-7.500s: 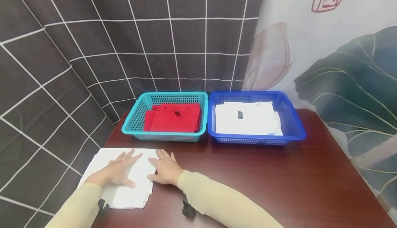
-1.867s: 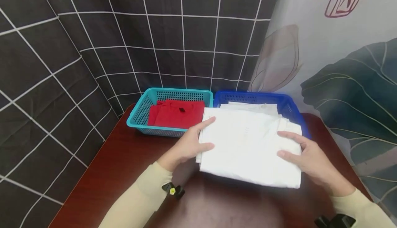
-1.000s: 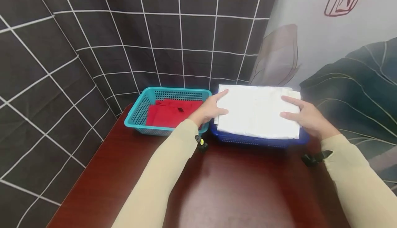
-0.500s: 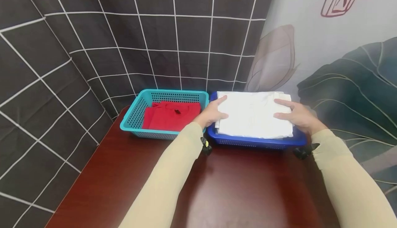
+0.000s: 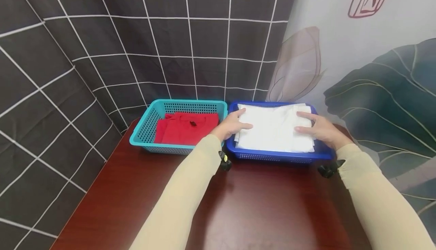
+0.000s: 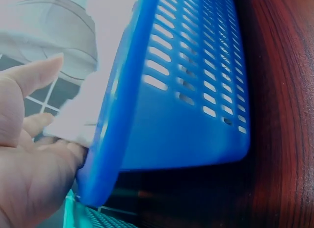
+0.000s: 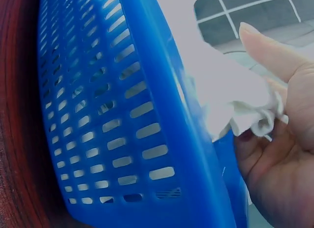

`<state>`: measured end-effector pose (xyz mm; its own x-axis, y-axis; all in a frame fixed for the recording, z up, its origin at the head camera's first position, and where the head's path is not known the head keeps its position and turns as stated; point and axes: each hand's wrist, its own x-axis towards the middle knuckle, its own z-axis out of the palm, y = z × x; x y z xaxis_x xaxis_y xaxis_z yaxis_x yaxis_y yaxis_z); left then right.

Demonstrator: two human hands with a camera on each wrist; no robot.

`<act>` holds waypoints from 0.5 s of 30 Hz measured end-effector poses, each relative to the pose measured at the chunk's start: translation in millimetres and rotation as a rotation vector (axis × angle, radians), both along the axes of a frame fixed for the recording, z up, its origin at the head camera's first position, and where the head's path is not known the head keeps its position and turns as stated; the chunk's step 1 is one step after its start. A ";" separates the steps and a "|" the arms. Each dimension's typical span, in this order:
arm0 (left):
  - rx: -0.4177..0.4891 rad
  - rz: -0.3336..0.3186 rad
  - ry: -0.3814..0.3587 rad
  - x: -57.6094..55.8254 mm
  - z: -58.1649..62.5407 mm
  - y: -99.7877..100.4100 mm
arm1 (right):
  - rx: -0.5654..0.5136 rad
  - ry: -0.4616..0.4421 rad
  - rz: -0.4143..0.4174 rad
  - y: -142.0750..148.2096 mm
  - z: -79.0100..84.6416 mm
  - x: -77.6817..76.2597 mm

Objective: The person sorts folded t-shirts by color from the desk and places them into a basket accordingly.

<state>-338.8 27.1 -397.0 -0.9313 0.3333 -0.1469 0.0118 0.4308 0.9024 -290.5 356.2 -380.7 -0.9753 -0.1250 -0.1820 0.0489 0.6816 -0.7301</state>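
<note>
A folded white shirt (image 5: 272, 129) lies level over the blue basket (image 5: 269, 156), mostly within its rim. My left hand (image 5: 231, 124) holds the shirt's left side, thumb and a finger on top and other fingers beneath. At the opposite side my right hand (image 5: 321, 129) holds the shirt the same way. In the right wrist view, fingers of the right hand (image 7: 279, 159) sit under the shirt's rolled edge (image 7: 257, 120), the thumb lifted off. The left wrist view has the left hand (image 6: 34, 174) against the basket rim (image 6: 110, 135). White clothes lower in the basket are covered.
Just left of the blue basket stands a teal basket (image 5: 170, 149) with a folded red shirt (image 5: 190, 131) inside. Both baskets stand at the back of a dark red wooden table (image 5: 259, 208). A black gridded curtain (image 5: 163, 38) hangs behind and to the left.
The white shirt has gone from the table's left side, lifted by both hands, rightward to the blue basket. Over the last second it has come down into the basket, covering the labelled white shirt there.
</note>
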 end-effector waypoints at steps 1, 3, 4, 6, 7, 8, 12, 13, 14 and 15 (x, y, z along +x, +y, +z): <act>-0.010 0.002 -0.002 1.2 0.8 -1.3 | 0.008 0.003 -0.005 0.1 -0.7 0.5; -0.037 0.004 0.014 4.5 2.7 -5.1 | 0.030 0.025 -0.008 0.7 -1.5 2.8; -0.048 -0.002 0.031 6.6 4.3 -7.7 | 0.041 0.049 -0.002 1.2 -1.6 4.1; -0.064 -0.017 0.071 11.8 7.6 -15.6 | 0.064 0.103 -0.005 2.9 -0.7 8.5; -0.070 -0.025 0.093 14.6 9.5 -20.5 | 0.075 0.132 -0.008 3.6 0.4 11.0; -0.079 -0.035 0.117 17.4 11.6 -26.1 | 0.081 0.163 -0.007 4.4 1.7 14.1; -0.104 -0.069 0.206 31.2 19.2 -54.7 | 0.084 0.253 -0.029 8.0 8.7 29.7; -0.116 -0.075 0.235 35.4 21.2 -62.8 | 0.087 0.270 -0.036 8.8 10.2 34.3; -0.123 -0.078 0.255 39.9 23.0 -71.4 | 0.085 0.285 -0.039 9.7 11.6 39.3; -0.128 -0.077 0.275 44.9 24.6 -80.2 | 0.083 0.296 -0.043 10.6 13.0 44.4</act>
<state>-293.9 -53.2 -372.4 -0.9144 0.3999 0.0620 0.2855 0.5289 0.7992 -246.1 366.9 -367.7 -0.9916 -0.0792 0.1027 -0.1275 0.7416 -0.6586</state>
